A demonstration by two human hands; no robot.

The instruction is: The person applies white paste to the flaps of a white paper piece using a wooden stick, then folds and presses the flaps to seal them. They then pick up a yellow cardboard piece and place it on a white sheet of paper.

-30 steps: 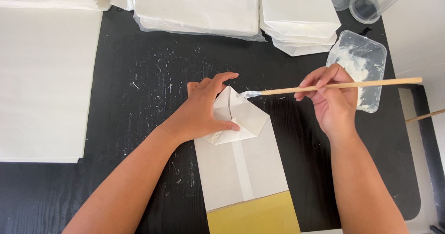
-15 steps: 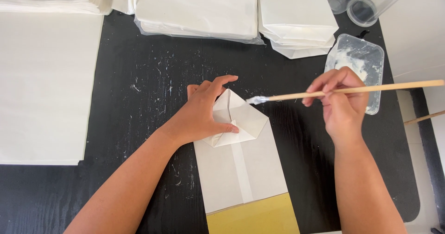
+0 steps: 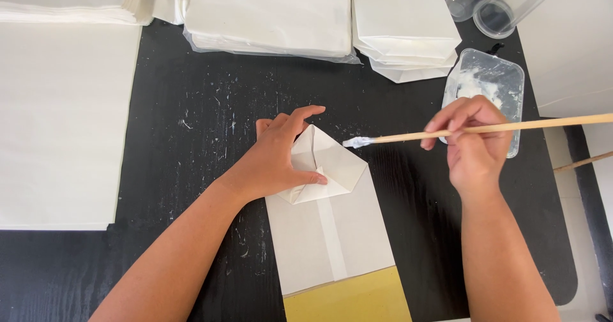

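A white paper bag [image 3: 332, 232] with a yellow lower end lies flat on the black table [image 3: 191, 137]. Its top end is folded into a diamond of flaps [image 3: 335, 165]. My left hand [image 3: 274, 159] presses on those flaps, thumb on the centre fold. My right hand [image 3: 476, 146] holds a thin wooden stick [image 3: 511, 126] like a pen; its glue-coated tip [image 3: 354, 142] hovers just right of the folded flaps, not touching them.
A clear plastic tub of white glue [image 3: 488, 92] sits behind my right hand. Stacks of folded white bags [image 3: 402, 28] and wrapped paper [image 3: 268, 15] line the back. Large white sheets [image 3: 57, 124] cover the left. A clear jar [image 3: 495, 6] lies at the back right.
The stick's tip has drawn back to the right, off the folded flap. My right hand shifted slightly right with it. The left hand has stayed put.
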